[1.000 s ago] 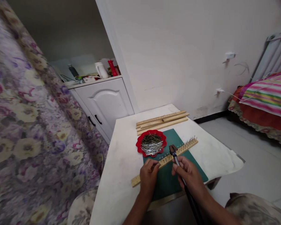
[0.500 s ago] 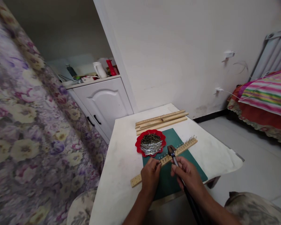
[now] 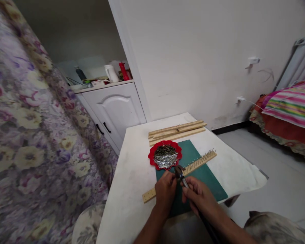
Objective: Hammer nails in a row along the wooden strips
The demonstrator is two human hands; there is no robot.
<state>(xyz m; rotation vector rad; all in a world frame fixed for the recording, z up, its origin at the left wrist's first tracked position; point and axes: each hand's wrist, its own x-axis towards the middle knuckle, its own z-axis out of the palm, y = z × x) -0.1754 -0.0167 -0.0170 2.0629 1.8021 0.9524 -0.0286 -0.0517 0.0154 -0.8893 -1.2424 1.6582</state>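
Nearest, at lower centre of frame: right hand [image 3: 200, 196] wrapped round hammer [image 3: 184, 182], choked up near silver neck, black grip trailing to bottom edge. Just left: left hand [image 3: 165, 188] over strip [image 3: 199, 163], thumb and forefinger drawn close together beside hammer head; tips partly hidden, cannot tell whether pinching anything. Strip laid aslant over mat [image 3: 205, 176], from lower centre to right of centre; bare and dotted at left end, bristling with nails [image 3: 209, 154] toward right, some leaning. Judge hammer head-heavy, rigid, hard to damage; hold high for short control, lower on grip for more force. Judge strip light and stiff, apt to shift or split; take by bare left end, clear of points. Judge nails thin, slick, apt to roll; pinch by shank. Beyond, near centre: red dish [image 3: 151, 156], partly on mat, heaped with more nails. Farther, along back of table [image 3: 132, 159]: slats [image 3: 178, 131], side by side. Farthest: white cupboard [image 3: 119, 112] left of centre, striped bed [image 3: 291, 105] at right edge.
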